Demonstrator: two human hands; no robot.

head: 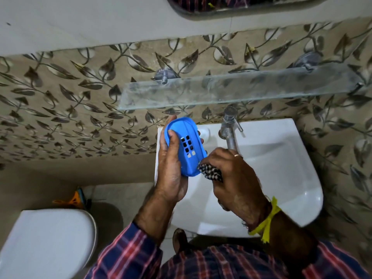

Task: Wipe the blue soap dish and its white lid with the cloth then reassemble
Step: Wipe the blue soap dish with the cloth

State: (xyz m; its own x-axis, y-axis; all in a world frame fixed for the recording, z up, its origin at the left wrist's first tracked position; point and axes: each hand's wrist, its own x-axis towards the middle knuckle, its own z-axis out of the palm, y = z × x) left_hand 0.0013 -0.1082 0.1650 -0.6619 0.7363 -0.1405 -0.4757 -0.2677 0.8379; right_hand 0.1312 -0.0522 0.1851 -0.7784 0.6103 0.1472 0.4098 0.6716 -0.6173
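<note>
The left hand (171,172) grips the blue soap dish (186,147) with its fingers (173,137) wrapped over the left rim, holding it tilted above the left edge of the sink (281,178). The right hand (235,178) is clenched on the checked cloth (210,172), which touches the dish's near right corner. A hard push there could lever the dish loose into the basin; the white lid is probably the pale shape (205,133) just beyond it, but I cannot tell.
</note>
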